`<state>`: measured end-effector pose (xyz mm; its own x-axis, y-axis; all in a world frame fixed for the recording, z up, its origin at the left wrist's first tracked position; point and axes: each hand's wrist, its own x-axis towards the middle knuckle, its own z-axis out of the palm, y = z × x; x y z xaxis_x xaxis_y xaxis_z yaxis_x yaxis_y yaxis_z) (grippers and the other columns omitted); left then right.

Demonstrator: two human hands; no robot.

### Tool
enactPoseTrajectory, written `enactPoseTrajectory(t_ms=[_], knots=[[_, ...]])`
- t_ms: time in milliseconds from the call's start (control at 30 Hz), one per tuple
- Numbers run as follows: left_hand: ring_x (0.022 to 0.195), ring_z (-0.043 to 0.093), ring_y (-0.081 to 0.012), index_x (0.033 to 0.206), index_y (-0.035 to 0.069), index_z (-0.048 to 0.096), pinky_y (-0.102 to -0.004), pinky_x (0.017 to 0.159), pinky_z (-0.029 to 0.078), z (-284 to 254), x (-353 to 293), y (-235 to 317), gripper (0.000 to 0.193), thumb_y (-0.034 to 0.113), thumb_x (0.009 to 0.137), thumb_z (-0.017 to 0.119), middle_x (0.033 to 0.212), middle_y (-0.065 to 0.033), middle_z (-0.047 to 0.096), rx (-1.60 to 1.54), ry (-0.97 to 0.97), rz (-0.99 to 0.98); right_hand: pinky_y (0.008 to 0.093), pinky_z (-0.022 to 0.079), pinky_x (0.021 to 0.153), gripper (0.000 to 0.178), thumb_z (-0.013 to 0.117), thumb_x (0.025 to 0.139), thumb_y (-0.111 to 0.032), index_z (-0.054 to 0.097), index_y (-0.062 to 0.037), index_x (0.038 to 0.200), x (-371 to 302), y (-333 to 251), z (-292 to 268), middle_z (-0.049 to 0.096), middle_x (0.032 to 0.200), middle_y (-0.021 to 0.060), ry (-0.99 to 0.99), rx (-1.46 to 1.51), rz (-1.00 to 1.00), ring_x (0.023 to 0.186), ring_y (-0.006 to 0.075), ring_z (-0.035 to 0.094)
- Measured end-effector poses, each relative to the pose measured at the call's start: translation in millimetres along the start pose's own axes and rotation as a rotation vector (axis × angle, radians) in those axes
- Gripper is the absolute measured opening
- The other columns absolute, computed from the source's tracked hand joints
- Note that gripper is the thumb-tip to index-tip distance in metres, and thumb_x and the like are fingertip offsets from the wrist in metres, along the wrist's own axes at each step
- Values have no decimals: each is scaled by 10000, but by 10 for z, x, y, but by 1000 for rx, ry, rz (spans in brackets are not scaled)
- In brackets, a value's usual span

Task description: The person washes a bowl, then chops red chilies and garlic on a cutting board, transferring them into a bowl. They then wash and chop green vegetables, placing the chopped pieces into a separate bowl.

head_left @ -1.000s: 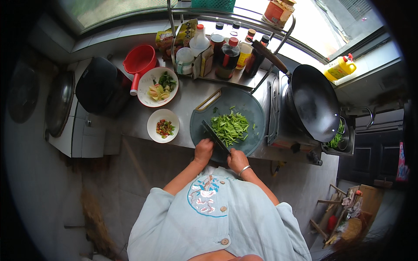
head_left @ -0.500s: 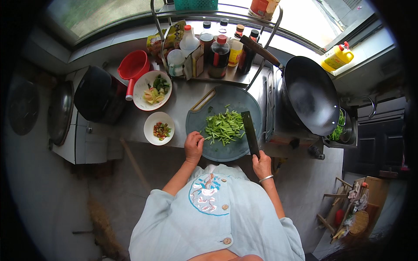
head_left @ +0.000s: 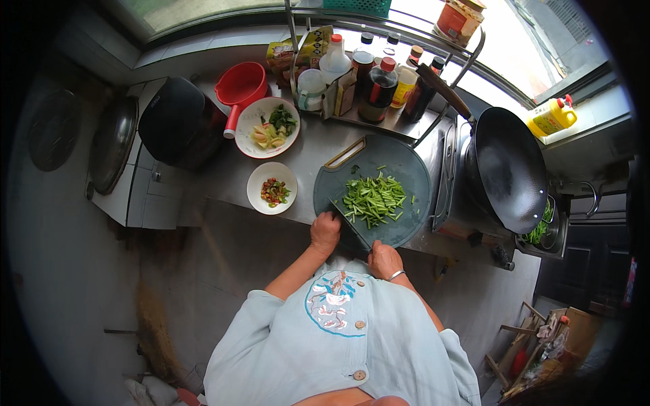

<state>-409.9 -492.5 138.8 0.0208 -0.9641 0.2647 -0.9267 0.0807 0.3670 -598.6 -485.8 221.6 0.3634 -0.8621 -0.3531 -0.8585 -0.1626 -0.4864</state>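
Note:
My right hand (head_left: 385, 260) grips the handle of a cleaver (head_left: 353, 229). Its dark blade slants over the near left part of a round grey-blue cutting board (head_left: 332, 183). Close against the blade's left side is my left hand (head_left: 326, 232), fingers curled in; what they hold, if anything, is hidden. Cut green stalks (head_left: 374, 199) lie in a loose pile on the board, just beyond the blade, with a few stray pieces around them.
Left of the board are a white bowl of chopped peppers (head_left: 273, 193), a larger bowl of sliced aromatics (head_left: 269, 137) and a red ladle-like scoop (head_left: 242, 84). Bottles (head_left: 379, 88) stand on a rack behind. A black wok (head_left: 508, 169) sits at right, beside a sink with greens (head_left: 538, 230).
The cleaver has swung from the pile's right side to its near left, toward my left hand. My right hand has come closer to my left. The whole view has shifted.

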Motion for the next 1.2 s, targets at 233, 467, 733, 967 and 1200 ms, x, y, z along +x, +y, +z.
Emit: enactPoseTrajectory(t_ms=[233,467,733,967,1200], knots=[[721,554,-292,698,68,578,-383,612,488,16,-15,58,88,56,618,610,752,-100,538,-149,-28,-6,509,464,620,138,572,771,-110,527,16,807,167,50,109,597,711,261,81,70,-63,687,431,586],[841,551,-313,885,41,580,-394,720,475,-32,52,-10,171,52,724,636,947,-130,557,-357,92,38,455,438,537,89,569,795,-98,531,-18,802,-157,278,-42,571,633,218,464,264,40,615,406,572],[1273,261,-442,1369,57,303,-445,1036,310,-158,278,167,1031,381,540,825,1409,-264,207,-167,-32,-18,492,466,615,156,567,803,-132,541,22,806,-268,756,-301,590,687,261,602,44,370,668,430,586],[1337,161,-437,1422,118,218,-533,1078,178,192,515,208,1215,589,453,779,1439,-267,167,-100,-121,106,499,459,636,208,574,786,-161,552,45,786,-107,821,-257,581,693,279,523,70,357,702,453,570],[1321,221,-405,1395,175,313,-544,1074,183,197,558,218,1134,632,449,740,1397,-250,262,-131,-143,203,358,445,391,177,577,819,-134,529,-3,710,-106,740,-201,548,550,110,262,796,524,412,217,530]])
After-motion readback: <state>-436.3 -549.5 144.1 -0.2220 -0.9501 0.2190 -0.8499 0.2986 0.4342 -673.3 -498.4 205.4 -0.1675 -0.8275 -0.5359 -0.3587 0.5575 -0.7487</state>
